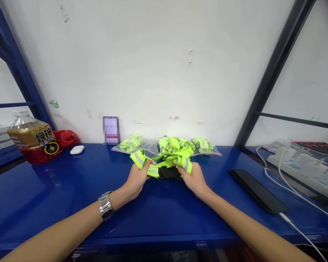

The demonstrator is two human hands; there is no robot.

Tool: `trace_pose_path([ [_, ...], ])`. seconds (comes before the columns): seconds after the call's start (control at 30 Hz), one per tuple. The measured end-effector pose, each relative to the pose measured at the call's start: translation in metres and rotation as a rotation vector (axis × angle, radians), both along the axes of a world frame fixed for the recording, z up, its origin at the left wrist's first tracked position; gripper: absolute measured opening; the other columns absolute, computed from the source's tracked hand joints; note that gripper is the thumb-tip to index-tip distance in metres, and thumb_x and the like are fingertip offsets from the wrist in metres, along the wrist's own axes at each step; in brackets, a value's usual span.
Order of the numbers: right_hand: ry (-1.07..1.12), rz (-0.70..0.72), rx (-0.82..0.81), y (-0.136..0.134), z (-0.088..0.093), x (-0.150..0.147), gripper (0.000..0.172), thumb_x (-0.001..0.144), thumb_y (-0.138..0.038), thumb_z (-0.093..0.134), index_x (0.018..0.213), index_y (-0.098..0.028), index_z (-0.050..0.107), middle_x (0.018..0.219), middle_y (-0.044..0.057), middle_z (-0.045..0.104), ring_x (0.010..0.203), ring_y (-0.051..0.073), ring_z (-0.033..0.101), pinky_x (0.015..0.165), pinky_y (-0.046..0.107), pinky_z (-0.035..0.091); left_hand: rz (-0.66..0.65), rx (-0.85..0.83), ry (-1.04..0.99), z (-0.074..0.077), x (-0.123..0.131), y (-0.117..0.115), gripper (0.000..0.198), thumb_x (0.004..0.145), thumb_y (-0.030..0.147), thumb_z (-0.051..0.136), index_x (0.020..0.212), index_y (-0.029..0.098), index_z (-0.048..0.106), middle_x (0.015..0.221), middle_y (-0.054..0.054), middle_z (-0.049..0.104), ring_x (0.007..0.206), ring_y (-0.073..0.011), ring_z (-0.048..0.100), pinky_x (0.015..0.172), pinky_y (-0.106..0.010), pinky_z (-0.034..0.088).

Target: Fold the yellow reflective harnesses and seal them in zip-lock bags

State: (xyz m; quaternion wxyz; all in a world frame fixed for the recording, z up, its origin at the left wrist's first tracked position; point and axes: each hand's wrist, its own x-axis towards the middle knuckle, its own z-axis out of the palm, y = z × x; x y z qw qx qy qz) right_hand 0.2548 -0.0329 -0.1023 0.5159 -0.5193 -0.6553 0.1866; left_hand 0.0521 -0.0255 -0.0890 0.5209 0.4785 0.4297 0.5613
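Observation:
Between my hands is a bundled fluorescent yellow reflective strap [171,154] with grey stripes, held just above the blue table [104,218]. A black buckle [168,172] sits at its front, between my two grips. My left hand [136,178], with a metal watch on the wrist, is closed on the strap left of the buckle; a loop of webbing sticks up over it. On the other side, my right hand [194,178] is closed on the strap, thumb on the webbing. The bundle partly hides what lies behind it.
Behind the bundle lie clear bags with yellow straps, one at left [131,143] and one at right [203,145]. A phone [111,130] leans on the wall. Left are a large bottle [32,140], red plastic [67,138] and a white case [77,149]. Right are a cabled phone [257,191] and power strips [306,167].

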Motion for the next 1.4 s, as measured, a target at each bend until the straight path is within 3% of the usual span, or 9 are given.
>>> trace_pose_path([
  [0.1,-0.279,0.066,0.110,-0.012,0.001,0.001,0.020,0.076,-0.013,0.048,0.064,-0.018,0.063,0.062,0.005,0.062,0.057,0.022,0.060,0.053,0.030,0.045,-0.099,0.378,0.547,-0.007,-0.017,0.000,0.010,0.075,0.019,0.056,0.083,0.019,0.062,0.091,-0.007,0.065,0.091,-0.0258,0.062,0.084,-0.038,0.049],
  [0.2,-0.446,0.153,0.269,-0.017,-0.002,-0.005,0.028,0.070,-0.001,0.041,0.077,-0.017,0.063,0.086,0.011,0.064,0.079,0.024,0.062,0.067,0.032,0.050,-0.208,0.727,1.011,-0.011,-0.029,0.000,0.035,0.064,0.004,0.049,0.093,0.019,0.059,0.107,-0.011,0.058,0.107,-0.0286,0.052,0.094,-0.042,0.044],
  [0.33,-0.563,0.232,0.225,-0.013,-0.012,-0.011,0.045,0.065,0.005,0.038,0.096,-0.016,0.062,0.095,0.012,0.061,0.089,0.025,0.060,0.077,0.034,0.051,-0.271,0.762,1.271,-0.013,-0.027,0.001,0.046,0.062,-0.001,0.041,0.103,0.017,0.053,0.106,-0.011,0.054,0.102,-0.0254,0.050,0.090,-0.040,0.046],
  [0.6,-0.513,0.366,0.205,-0.007,-0.019,-0.014,0.049,0.069,0.005,0.039,0.109,-0.017,0.058,0.114,0.014,0.057,0.112,0.027,0.054,0.094,0.042,0.047,-0.441,0.825,1.194,-0.002,0.007,-0.014,0.027,0.093,0.021,0.036,0.111,0.019,0.056,0.121,-0.011,0.056,0.112,-0.0260,0.050,0.099,-0.043,0.039],
  [0.83,-0.458,0.495,0.151,-0.009,-0.002,-0.011,0.040,0.073,0.002,0.043,0.103,-0.019,0.060,0.111,0.010,0.062,0.104,0.024,0.057,0.091,0.041,0.047,-0.465,0.824,1.287,-0.004,0.008,-0.020,0.036,0.095,0.043,0.037,0.113,0.022,0.060,0.125,-0.011,0.057,0.115,-0.0301,0.050,0.100,-0.048,0.036],
  [1.07,-0.150,0.829,-0.271,-0.013,0.025,0.006,0.044,0.071,-0.010,0.059,0.114,-0.019,0.059,0.108,0.002,0.065,0.100,0.023,0.061,0.088,0.036,0.050,-0.496,0.774,1.276,-0.002,0.007,-0.017,0.044,0.094,0.049,0.038,0.131,0.028,0.049,0.139,-0.009,0.047,0.125,-0.0319,0.041,0.105,-0.051,0.031],
  [1.13,-0.100,0.783,-0.275,-0.017,0.026,0.001,0.044,0.075,-0.020,0.065,0.118,-0.019,0.057,0.114,0.004,0.064,0.106,0.025,0.060,0.091,0.038,0.049,-0.490,0.749,1.258,-0.003,0.008,-0.015,0.042,0.093,0.048,0.041,0.129,0.029,0.051,0.138,-0.009,0.047,0.124,-0.0322,0.041,0.104,-0.051,0.031],
  [1.27,-0.227,0.501,-0.051,-0.023,0.018,-0.020,0.052,0.077,-0.038,0.070,0.123,-0.021,0.053,0.118,0.009,0.062,0.109,0.028,0.058,0.093,0.042,0.047,-0.457,0.668,1.236,-0.009,0.012,-0.010,0.047,0.089,0.038,0.048,0.134,0.027,0.045,0.136,-0.012,0.046,0.119,-0.0324,0.043,0.102,-0.054,0.032],
  [1.4,-0.435,0.291,0.068,-0.018,0.003,-0.027,0.033,0.092,-0.037,0.051,0.116,-0.015,0.054,0.110,0.015,0.063,0.107,0.029,0.058,0.094,0.045,0.045,-0.418,0.578,1.262,-0.011,0.016,-0.008,0.053,0.085,0.047,0.053,0.133,0.026,0.046,0.136,-0.014,0.043,0.120,-0.0378,0.038,0.099,-0.062,0.032],
])
